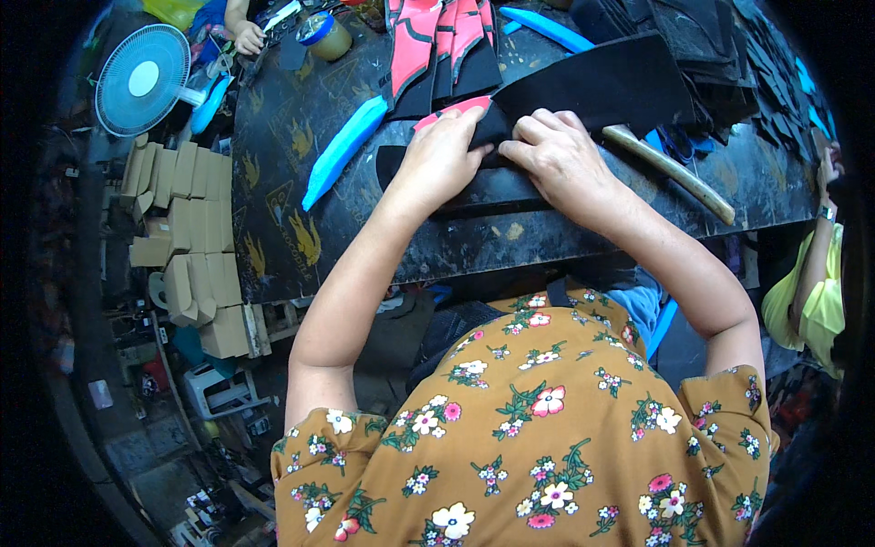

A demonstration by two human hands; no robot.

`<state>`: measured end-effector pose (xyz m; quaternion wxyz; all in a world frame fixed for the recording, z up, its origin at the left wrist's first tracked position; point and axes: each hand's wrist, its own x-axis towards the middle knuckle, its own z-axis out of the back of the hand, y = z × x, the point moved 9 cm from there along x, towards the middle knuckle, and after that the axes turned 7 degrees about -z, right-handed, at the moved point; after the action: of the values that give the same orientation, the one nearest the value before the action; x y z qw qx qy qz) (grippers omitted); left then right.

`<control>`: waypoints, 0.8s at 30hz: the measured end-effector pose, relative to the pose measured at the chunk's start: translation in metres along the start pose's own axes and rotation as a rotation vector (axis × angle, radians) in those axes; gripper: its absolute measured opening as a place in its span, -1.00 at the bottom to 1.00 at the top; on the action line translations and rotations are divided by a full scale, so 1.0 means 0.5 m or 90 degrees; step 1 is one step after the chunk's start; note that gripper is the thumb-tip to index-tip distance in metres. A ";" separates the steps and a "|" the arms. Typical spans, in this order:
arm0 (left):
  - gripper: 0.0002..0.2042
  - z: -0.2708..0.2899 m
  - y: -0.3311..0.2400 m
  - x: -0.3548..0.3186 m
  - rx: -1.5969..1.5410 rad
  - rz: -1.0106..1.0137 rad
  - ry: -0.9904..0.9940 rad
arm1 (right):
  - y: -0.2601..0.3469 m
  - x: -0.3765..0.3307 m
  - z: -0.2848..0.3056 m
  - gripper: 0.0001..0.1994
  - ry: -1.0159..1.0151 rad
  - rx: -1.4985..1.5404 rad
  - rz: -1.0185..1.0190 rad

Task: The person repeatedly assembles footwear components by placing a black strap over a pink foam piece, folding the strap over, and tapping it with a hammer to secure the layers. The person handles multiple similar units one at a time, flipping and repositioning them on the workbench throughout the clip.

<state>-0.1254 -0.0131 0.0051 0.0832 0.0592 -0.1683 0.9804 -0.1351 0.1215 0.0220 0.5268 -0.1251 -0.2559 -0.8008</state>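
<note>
A black flat piece with a pink upper edge [474, 103] lies between my hands near the front of the dark table. My left hand [445, 157] has closed on its left part, thumb pressed on top. Close beside it, the bent fingers of my right hand [558, 162] pinch the black material near the middle. A long black panel [597, 87] stretches away to the upper right behind my right hand; whether it is joined to the pink-edged piece I cannot tell. Beyond my left hand lies a stack of pink and black cut pieces [415, 55].
Right of my hands lies a wooden handle [670, 173]. Blue strips [346, 150] flank the pink stack. Black pieces [720, 55] pile up at right. A jar [328, 41], a fan [143, 80] and another person's hand [248, 36] are far left; a person in yellow [807, 292] sits right.
</note>
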 end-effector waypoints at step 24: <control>-0.74 0.059 -0.057 -0.081 0.050 -0.090 -0.151 | 0.011 0.021 -0.023 -0.90 -0.013 0.007 -0.023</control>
<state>-0.0780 -0.0025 0.0361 0.1288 0.1896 -0.1340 0.9641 -0.1335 0.1053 0.0189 0.5100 -0.1257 -0.2678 -0.8077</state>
